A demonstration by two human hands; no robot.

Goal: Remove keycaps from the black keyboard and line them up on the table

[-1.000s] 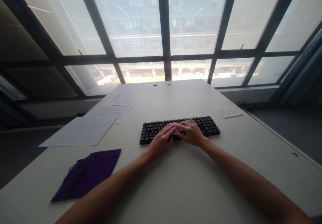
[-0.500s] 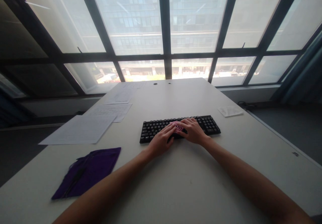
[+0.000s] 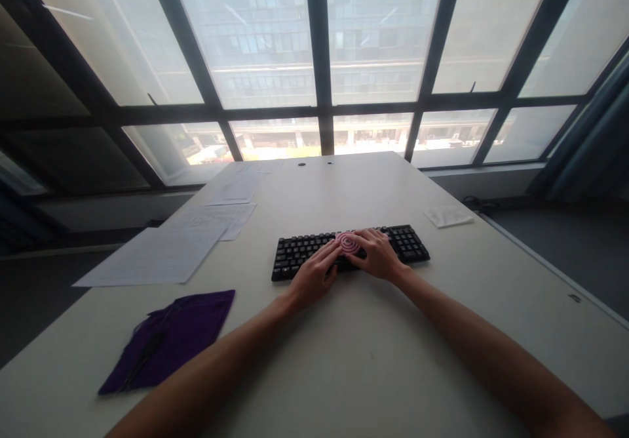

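A round pink disc [image 3: 349, 243] with concentric or spiral rings lies over the middle of a black keyboard [image 3: 297, 254]. My left hand [image 3: 314, 274] comes in from the left, its straight fingers close together and their tips on the disc's left edge. On the other side, my right hand [image 3: 377, 254] has its fingers across the disc's upper right and its thumb at the lower edge. Between them the two hands hold the disc. The keys beneath it are hidden. What the disc is made of I cannot tell.
A purple cloth pouch [image 3: 171, 339] lies left of my left forearm on the white table [image 3: 373, 372]. Printed paper sheets [image 3: 157, 254] spread along the left side. Right of the keyboard is a small whitish packet [image 3: 448, 216]. Tall windows [image 3: 260, 38] stand beyond.
My left fingers have drawn back slightly to the left, so more of the pink disc shows. My right hand stays in almost the same place. The view has shifted slightly.
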